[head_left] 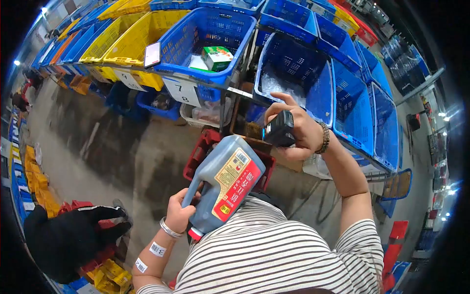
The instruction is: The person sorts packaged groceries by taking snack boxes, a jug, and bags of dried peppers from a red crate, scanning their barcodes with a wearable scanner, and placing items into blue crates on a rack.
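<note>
One jug (227, 183), on the wearer's side of the 7/8 blue crate (203, 76), its handle gripped in the left hand (179, 211). Long axis oblique: capped end away from crate, base toward it, slanting right. Label faces up. Hands apart; right hand (307, 134) grips black handheld device (280, 128), beyond jug's base, right of crate.

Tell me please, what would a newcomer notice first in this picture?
Probably the big red-labelled jug, held in the left hand near the centre. Next, perhaps, the black handheld device in the right hand, then the blue crates and yellow crates across the top.
</note>
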`<act>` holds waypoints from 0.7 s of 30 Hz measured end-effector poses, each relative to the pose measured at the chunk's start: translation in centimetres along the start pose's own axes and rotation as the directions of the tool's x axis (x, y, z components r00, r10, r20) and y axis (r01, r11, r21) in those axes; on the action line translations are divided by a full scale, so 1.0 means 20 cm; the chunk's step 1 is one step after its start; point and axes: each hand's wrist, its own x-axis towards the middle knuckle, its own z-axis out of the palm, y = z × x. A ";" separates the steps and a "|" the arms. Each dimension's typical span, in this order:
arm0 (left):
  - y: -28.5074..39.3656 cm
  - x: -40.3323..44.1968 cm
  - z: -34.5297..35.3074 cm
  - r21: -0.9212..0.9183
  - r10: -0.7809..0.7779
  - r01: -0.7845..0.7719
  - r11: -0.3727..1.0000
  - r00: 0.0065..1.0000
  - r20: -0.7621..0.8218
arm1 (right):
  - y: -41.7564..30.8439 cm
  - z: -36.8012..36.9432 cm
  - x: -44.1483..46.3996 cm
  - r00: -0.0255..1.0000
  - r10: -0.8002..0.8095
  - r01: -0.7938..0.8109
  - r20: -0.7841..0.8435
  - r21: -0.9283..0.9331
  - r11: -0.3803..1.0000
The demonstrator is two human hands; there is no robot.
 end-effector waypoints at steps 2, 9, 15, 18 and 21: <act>0.00 -0.02 -0.01 0.069 0.058 -0.058 0.996 0.998 -0.002 | -0.02 -0.02 0.04 0.999 -0.041 0.042 0.028 -0.020 0.999; 0.00 -0.11 -0.05 0.094 0.023 -0.018 0.995 0.999 -0.049 | -0.05 -0.02 0.12 0.986 -0.136 0.135 0.093 0.012 0.991; -0.09 -0.15 -0.13 -0.085 0.026 -0.037 0.996 0.991 -0.133 | -0.04 0.05 0.15 0.995 -0.089 0.088 0.033 0.043 0.995; -0.11 -0.14 -0.22 -0.343 -0.119 0.041 0.938 0.970 -0.210 | -0.02 0.13 0.16 0.999 -0.030 0.031 -0.019 0.065 0.997; -0.21 -0.08 -0.39 -0.444 -0.217 0.047 0.895 0.915 -0.341 | -0.03 0.19 0.12 0.998 0.054 -0.053 -0.015 0.061 0.997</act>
